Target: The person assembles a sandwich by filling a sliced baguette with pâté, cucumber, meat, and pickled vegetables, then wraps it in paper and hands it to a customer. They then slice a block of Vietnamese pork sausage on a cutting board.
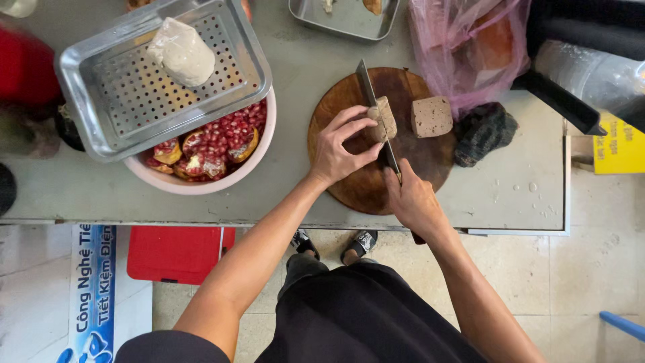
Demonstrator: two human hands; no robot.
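Two hands at a round board (366, 185), frame centre | left hand (336, 151) pinched around tan block (383, 119) | right hand (411, 198) clenched on knife (373, 107), blade against block: slicing in hand, next calls for steady downward press | blue-white sign (91, 296) lower left | pink bag (470, 47) upper right | yellow label (619, 148) right edge

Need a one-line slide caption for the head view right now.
Left hand steadies a tan block on a round wooden board while the right hand slices it with a knife.
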